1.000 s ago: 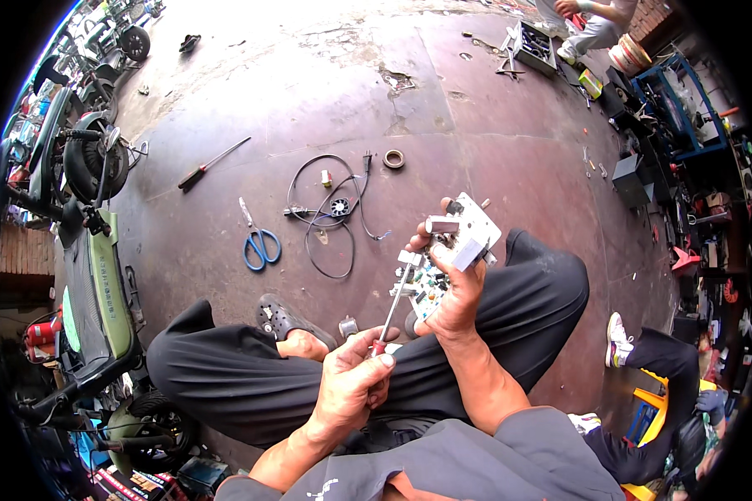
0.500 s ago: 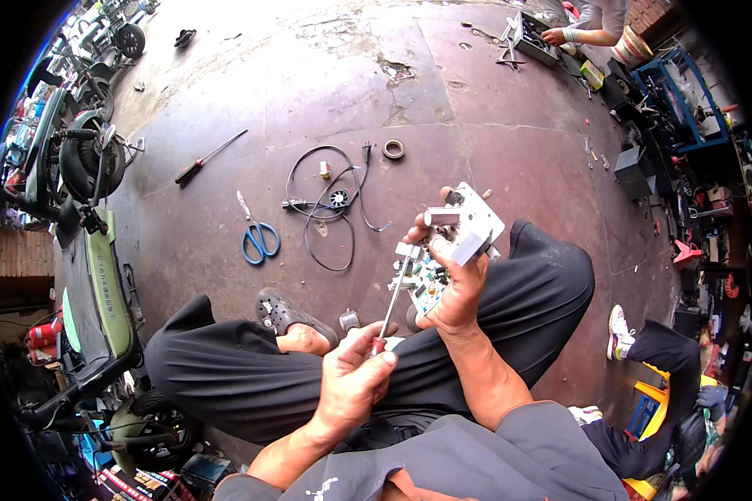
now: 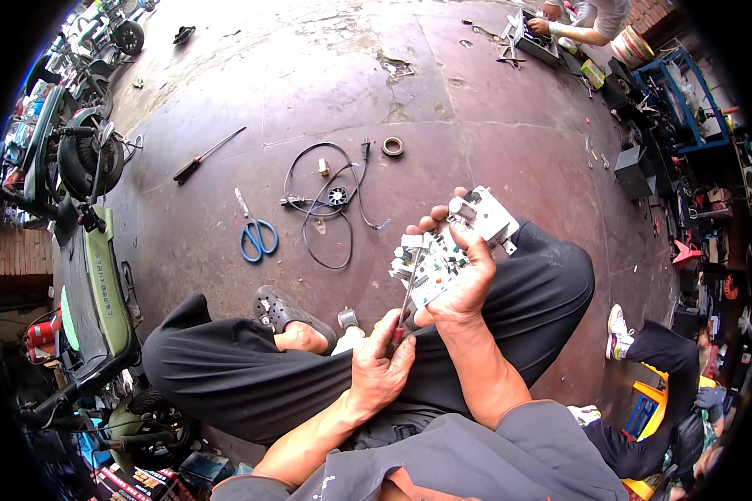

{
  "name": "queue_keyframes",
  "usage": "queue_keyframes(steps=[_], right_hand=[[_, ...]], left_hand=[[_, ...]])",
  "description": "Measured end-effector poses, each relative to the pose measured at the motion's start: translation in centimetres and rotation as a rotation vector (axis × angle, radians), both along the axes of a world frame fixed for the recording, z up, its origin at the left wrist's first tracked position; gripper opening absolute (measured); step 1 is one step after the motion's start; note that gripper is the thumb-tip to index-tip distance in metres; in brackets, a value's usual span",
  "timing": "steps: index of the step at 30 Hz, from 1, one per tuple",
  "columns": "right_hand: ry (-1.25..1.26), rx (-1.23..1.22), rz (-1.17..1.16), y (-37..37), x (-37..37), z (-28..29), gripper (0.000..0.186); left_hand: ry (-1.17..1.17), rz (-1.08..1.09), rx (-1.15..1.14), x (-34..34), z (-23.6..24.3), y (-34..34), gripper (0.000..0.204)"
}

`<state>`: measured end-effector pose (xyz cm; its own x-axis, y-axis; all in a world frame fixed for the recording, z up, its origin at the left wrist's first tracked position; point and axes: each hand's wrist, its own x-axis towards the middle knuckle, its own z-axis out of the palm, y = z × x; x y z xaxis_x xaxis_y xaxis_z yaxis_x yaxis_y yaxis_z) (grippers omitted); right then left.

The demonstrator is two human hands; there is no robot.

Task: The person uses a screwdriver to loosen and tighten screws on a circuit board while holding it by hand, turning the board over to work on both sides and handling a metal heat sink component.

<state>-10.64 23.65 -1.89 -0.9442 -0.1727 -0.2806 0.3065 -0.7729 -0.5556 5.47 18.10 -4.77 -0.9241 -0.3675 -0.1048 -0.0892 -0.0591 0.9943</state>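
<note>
My right hand (image 3: 466, 288) is closed round the edge of a circuit board (image 3: 437, 269), holding it above my crossed legs. Small green, white and dark parts crowd the board. A silvery cylinder (image 3: 463, 209) and a pale plate (image 3: 499, 217) stand at its far end. In my left hand (image 3: 378, 367) is a screwdriver (image 3: 409, 292), gripped by its red handle. Its shaft points up over the board's left part; whether the tip touches anything is too small to tell.
On the floor ahead lie blue-handled scissors (image 3: 259, 240), another screwdriver (image 3: 199, 161), a black power cord (image 3: 351, 242), a small fan (image 3: 337, 196) and a tape roll (image 3: 393, 147). Scooters (image 3: 100, 284) line the left. Another person's hand (image 3: 543, 27) works over a box (image 3: 536, 46) at far right.
The circuit board has been tilted so more of its component side shows, its far end moving right. My left hand and the screwdriver have moved right, with the shaft now over the board.
</note>
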Motion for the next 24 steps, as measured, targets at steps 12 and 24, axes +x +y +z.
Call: queue_keyframes(steps=[12, 24], right_hand=[[0.008, -0.026, 0.018, 0.4, -0.2, 0.7, 0.046], [0.006, -0.213, 0.155, 0.9, -0.7, 1.0, 0.046]], left_hand=[[0.143, -0.074, -0.467, -0.7, -0.5, -1.8, 0.051], [0.187, -0.209, -0.469, -1.1, 1.3, -4.2, 0.048]])
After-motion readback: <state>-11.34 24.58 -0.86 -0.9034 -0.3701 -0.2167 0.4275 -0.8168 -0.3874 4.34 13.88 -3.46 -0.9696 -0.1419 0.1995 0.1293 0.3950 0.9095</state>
